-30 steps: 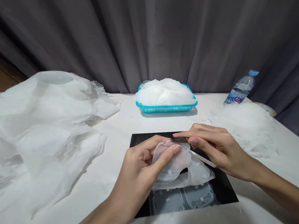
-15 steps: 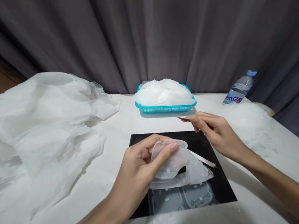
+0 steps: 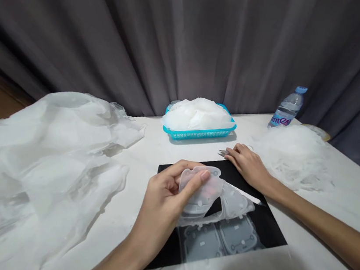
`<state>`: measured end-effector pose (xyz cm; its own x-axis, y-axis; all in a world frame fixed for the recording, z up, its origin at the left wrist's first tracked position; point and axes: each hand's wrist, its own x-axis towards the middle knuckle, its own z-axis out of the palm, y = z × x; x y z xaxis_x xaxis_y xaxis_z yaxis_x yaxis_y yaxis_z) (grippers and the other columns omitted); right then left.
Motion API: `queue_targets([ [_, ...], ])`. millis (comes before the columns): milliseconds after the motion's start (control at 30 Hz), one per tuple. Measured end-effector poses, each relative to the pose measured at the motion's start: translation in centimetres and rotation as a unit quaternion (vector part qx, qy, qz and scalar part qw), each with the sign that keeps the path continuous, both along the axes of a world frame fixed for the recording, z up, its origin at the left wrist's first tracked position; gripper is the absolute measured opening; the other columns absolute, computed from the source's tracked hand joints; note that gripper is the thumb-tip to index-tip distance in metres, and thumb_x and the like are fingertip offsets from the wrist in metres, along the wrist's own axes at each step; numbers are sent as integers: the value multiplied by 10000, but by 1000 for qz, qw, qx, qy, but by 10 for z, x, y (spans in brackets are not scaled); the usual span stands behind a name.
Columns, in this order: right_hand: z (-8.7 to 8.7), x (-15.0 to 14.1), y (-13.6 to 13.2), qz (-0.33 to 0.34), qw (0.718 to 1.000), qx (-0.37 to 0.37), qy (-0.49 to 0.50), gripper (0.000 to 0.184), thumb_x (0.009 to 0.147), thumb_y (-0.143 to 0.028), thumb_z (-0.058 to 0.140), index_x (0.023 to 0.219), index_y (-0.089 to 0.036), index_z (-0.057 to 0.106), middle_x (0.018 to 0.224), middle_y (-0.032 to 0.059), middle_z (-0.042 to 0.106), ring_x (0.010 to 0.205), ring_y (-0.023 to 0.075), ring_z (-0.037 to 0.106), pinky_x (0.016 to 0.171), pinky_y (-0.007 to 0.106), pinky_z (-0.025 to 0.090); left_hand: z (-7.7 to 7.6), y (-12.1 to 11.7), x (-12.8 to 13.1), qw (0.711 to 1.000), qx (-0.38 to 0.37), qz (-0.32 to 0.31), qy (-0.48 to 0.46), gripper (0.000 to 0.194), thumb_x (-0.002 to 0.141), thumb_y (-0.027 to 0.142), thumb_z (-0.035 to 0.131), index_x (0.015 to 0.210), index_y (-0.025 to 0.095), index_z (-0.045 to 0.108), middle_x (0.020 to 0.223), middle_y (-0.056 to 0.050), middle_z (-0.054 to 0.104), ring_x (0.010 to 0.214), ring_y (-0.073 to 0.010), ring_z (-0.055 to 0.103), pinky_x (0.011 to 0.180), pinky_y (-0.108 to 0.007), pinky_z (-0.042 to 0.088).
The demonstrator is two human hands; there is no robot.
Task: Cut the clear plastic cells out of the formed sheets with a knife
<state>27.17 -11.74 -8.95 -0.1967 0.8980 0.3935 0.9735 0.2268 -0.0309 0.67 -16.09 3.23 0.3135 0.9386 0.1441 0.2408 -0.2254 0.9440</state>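
My left hand (image 3: pixel 167 201) pinches a translucent, flexible plastic piece (image 3: pixel 208 195) with small round bumps, lifted and folded over a black mat (image 3: pixel 268 229). Its lower flap rests on the mat, above another clear moulded sheet (image 3: pixel 220 238) lying flat. My right hand (image 3: pixel 248 165) lies low at the mat's far right corner, fingers closed around thin metal tweezers (image 3: pixel 223 152) whose tips point left. A thin white strip (image 3: pixel 249 196) lies on the mat beside that wrist.
A large heap of translucent white film (image 3: pixel 45 166) fills the table's left. A turquoise basket (image 3: pixel 199 132) heaped with white pieces stands behind the mat. A pile of white scraps (image 3: pixel 293 155) and a lying water bottle (image 3: pixel 286 110) are at the right. Grey curtain behind.
My right hand drew away from the plastic piece with the tweezers, swung out to the back right, then came down to the table at the mat's far corner. The left hand kept its hold.
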Motion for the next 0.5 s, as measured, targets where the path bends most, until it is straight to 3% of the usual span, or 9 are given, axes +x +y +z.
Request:
queue_targets([
  [167,0,-1,1,-9,1000,9,-23,299,1085,-300,512,1217,-129,718,1061,169,712,1029,333,641,852,416,521,0,4,0,1000,-2,-3,4,241,963,426,715,894,209,792,676,39,650,516,-75,426,445,-196,279],
  [233,9,-4,-2,-6,1000,17,-5,296,1087,-314,510,1190,-138,724,1049,160,716,1017,324,643,885,438,525,-1,5,-1,1000,-6,-7,7,266,973,445,695,909,196,763,665,42,629,501,-76,393,451,-201,288],
  [300,26,-12,-10,35,996,14,84,293,1092,-343,511,1207,-163,712,1084,141,718,1046,303,649,928,445,531,-3,8,-3,1000,3,-7,7,276,982,456,678,921,191,731,669,40,610,509,-80,390,462,-203,300],
  [400,60,-30,-29,172,939,-53,292,302,1078,-403,558,1298,-222,655,1270,103,695,1219,262,628,1057,439,509,-7,14,-6,1000,6,-8,-1,272,998,464,653,946,198,677,596,68,501,477,-76,321,434,-202,255],
  [500,83,-47,-46,265,875,-135,381,372,1014,-406,678,1340,-242,607,1317,74,693,1237,228,648,1076,395,516,-10,22,-8,1000,-19,-14,-14,288,1008,484,626,957,201,623,534,98,395,442,-69,229,402,-204,177],
])
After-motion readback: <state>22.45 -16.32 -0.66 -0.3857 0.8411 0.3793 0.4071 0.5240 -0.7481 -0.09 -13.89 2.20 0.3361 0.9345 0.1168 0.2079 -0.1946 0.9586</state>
